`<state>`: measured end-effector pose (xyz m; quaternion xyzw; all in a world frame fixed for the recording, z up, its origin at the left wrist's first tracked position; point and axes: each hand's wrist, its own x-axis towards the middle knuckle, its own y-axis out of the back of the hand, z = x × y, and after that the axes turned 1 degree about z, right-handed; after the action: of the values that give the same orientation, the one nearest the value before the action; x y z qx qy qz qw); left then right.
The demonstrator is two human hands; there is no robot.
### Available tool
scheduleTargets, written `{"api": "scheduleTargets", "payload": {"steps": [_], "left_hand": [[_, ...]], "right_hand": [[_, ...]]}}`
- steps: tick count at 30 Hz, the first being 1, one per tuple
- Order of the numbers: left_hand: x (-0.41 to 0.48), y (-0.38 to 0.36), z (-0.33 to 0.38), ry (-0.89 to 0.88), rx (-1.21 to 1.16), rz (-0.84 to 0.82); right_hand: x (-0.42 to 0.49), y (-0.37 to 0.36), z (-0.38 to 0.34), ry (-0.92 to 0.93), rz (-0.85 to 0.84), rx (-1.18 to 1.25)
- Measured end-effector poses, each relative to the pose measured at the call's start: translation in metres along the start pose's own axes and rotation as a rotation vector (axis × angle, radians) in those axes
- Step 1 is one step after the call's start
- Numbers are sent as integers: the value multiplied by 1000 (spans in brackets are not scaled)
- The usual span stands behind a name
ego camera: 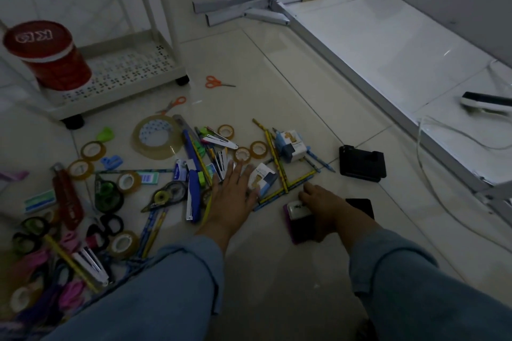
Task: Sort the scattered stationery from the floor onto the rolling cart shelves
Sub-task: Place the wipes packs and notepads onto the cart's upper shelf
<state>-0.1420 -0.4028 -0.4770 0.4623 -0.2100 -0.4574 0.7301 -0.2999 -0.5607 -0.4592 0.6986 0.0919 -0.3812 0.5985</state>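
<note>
Stationery lies scattered on the tiled floor: a large clear tape roll, several small tape rolls, pencils, cutters, staplers, correction tapes and two orange scissors. My left hand lies flat with straight fingers over the pile, its fingertips touching a small white and blue box. My right hand curls over a purple and black item with a white label on the floor. The white rolling cart stands at the upper left, beyond the pile.
A red tin sits on the cart's bottom perforated shelf. A black case lies right of the pile. A grey metal stand is at the back. A raised ledge with a white cable and a white device runs along the right.
</note>
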Motion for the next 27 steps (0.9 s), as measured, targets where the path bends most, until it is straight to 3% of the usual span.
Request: {"api": "scheduleTargets", "payload": {"steps": [3, 5, 7, 10, 14, 21, 27], "left_hand": [[6, 5, 2, 44, -440, 238], [15, 15, 9, 201, -772, 336], [26, 28, 16, 403, -1209, 241], [35, 47, 13, 581, -1652, -9], [34, 68, -13, 600, -1784, -36], [28, 99, -63, 700, -1828, 8], [-11, 111, -100, 849, -1928, 123]], "right_hand": [[-1, 10, -8, -95, 172, 304], [8, 32, -16, -109, 312, 600], [20, 60, -29, -19, 352, 846], [36, 94, -56, 106, 378, 924], [58, 109, -80, 195, 506, 866], [89, 127, -123, 299, 436, 917], [93, 138, -172, 467, 363, 785]]}}
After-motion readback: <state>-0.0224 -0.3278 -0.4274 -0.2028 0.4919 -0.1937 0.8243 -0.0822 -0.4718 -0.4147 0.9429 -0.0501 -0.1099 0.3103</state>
